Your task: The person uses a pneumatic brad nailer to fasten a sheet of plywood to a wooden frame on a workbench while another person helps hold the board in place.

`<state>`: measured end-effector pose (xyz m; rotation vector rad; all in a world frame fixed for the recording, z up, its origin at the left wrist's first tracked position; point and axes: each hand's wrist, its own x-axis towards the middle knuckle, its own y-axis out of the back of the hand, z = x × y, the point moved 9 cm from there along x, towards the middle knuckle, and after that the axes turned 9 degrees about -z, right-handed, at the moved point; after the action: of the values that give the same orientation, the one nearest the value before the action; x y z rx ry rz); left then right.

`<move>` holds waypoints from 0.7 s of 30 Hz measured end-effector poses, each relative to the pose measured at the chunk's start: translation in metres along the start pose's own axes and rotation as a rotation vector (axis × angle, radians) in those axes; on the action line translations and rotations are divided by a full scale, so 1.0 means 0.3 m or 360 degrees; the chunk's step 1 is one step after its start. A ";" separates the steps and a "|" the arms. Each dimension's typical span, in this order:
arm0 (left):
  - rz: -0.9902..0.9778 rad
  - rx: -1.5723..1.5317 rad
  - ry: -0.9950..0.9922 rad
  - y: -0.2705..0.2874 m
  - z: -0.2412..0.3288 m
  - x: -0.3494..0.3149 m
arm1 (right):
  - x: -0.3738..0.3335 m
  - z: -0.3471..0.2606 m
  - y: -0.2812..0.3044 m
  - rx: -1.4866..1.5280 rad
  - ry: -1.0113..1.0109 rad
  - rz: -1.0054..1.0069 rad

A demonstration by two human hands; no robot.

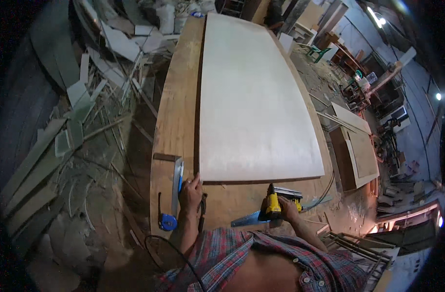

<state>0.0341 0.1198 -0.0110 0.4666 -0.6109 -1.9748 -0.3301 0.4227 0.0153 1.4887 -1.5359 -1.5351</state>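
A large white board [254, 97] lies flat on a wooden table [176, 92], its long sides running away from the person. Its face looks smooth and pale, brightest along the middle and greyer toward the near end, with faint smudges there. A thin dark edge shows along its left and near sides, and the near corners look square.

The left hand [190, 193] is at the near left corner, fingertips touching the board's edge; whether the fingers pinch it cannot be told. The right hand [290, 210] is wrapped around a yellow and black nail gun [273, 203], held low, just beside the near edge toward its right end.

A broad strip of table runs along the board's left side, a narrower one along its right, and another lies between the near edge and the person. On the left strip, a metal square [176, 180] and a blue tape measure [167, 222] sit near the left hand, with a dark handle [202, 210] beside the wrist. A black hose [326, 193] curves past the table's right corner. Scrap pieces [76, 136] crowd the floor to the left.
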 end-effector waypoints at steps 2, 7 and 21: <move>0.0291 -0.0307 -0.0278 -0.019 -0.154 -0.040 | 0.042 0.031 -0.089 -0.0062 0.0023 0.0007; 0.0062 0.0045 -0.0103 -0.007 0.002 -0.032 | -0.020 0.030 -0.060 -0.0044 -0.0046 -0.0018; 0.0142 -0.0151 -0.0128 -0.030 -0.042 -0.008 | -0.001 0.019 -0.055 -0.0061 -0.0006 0.0081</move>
<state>0.0359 0.1226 -0.0263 0.2982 -0.5755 -1.9352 -0.3295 0.4290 -0.0010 1.4153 -1.5263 -1.5304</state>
